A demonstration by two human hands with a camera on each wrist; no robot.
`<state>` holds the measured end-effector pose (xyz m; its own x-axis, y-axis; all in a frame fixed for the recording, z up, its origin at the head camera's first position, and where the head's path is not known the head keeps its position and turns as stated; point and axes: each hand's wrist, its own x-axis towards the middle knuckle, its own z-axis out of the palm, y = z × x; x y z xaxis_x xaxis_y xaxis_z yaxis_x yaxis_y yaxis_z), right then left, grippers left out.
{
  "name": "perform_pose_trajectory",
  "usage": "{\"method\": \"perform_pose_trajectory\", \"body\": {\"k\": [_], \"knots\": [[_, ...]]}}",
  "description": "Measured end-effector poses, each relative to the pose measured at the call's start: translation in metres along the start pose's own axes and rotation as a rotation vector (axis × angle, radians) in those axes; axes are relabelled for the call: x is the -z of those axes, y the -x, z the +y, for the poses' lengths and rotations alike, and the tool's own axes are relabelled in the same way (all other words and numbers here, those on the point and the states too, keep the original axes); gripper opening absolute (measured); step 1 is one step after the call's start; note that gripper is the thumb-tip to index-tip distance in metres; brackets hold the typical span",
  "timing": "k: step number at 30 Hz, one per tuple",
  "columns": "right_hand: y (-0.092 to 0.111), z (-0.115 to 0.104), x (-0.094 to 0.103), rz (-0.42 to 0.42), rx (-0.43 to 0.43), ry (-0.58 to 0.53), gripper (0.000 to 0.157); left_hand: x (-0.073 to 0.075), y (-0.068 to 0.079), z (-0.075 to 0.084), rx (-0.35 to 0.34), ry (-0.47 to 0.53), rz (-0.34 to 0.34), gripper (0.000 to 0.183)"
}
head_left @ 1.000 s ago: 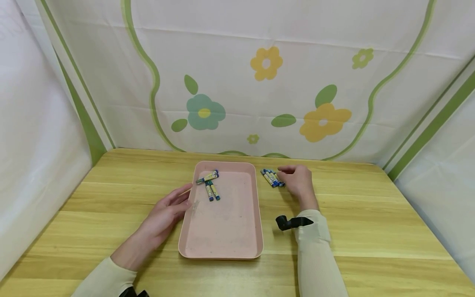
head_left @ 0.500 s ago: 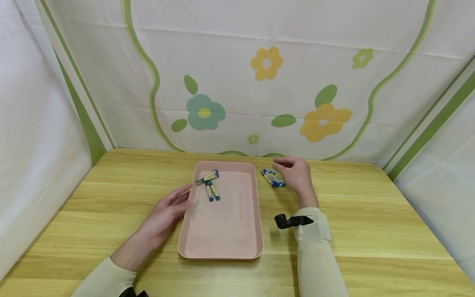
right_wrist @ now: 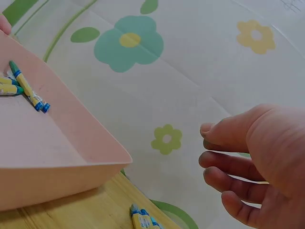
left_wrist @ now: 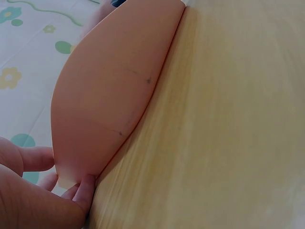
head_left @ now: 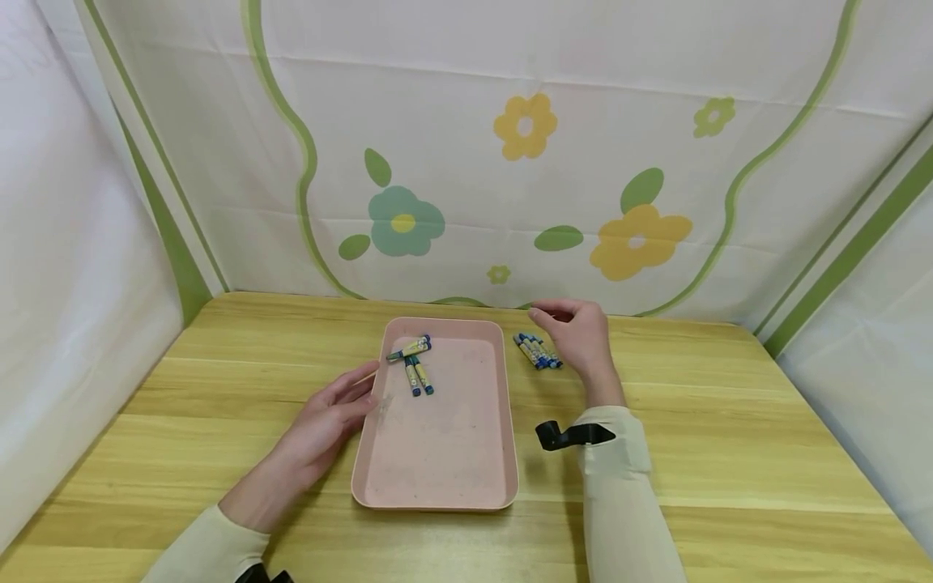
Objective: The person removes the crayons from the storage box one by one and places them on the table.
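A pink tray (head_left: 445,453) lies on the wooden table. In its far left part are several crayons (head_left: 419,376) with yellow wrappers, blue ends and green tips; they lie crosswise in two pairs. My left hand (head_left: 328,417) touches the tray's left side, its fingers and thumb against the wall (left_wrist: 105,86). Right of the tray, a row of several crayons (head_left: 535,351) in similar wrappers lies side by side on the table. Above and just behind that row hovers my right hand (head_left: 581,338), fingers loosely bent. In the right wrist view nothing shows between its fingers (right_wrist: 228,164).
A white cloth with printed flowers (head_left: 525,125) hangs behind the table's back edge (head_left: 321,298). More cloth stands at both sides. Bare wood (head_left: 729,437) extends to the right of the right arm. A black wrist camera mount (head_left: 572,436) juts from the right sleeve.
My right hand has lifted off the crayon row, moving up, back and slightly left. The row lies as before. Left hand, tray and the crayons in it have not moved.
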<state>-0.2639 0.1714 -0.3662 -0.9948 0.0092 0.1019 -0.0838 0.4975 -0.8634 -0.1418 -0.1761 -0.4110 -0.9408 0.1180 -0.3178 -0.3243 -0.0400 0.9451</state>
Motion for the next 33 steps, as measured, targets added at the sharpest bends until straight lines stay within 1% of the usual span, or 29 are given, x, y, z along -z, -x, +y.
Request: {"method": "perform_pose_trajectory", "body": {"k": [8,15,23,26,33], "knots": [[0.001,-0.011,-0.012,-0.025,0.036,-0.004,0.033,0.0,0.0,0.0,-0.003,-0.001,0.003,0.063],[0.002,-0.019,-0.018,-0.024,0.058,-0.014,0.031,0.001,0.0,0.0,-0.009,0.006,0.005,0.063],[0.002,-0.028,-0.031,-0.031,0.084,-0.022,0.03,0.001,0.0,0.0,-0.002,-0.002,0.008,0.062],[0.002,-0.032,-0.037,-0.02,0.087,-0.027,0.03,0.001,0.0,-0.001,-0.004,-0.002,0.006,0.062],[0.004,-0.042,-0.048,-0.016,0.105,-0.093,0.026,0.001,-0.001,-0.001,-0.019,0.007,0.002,0.062]]}}
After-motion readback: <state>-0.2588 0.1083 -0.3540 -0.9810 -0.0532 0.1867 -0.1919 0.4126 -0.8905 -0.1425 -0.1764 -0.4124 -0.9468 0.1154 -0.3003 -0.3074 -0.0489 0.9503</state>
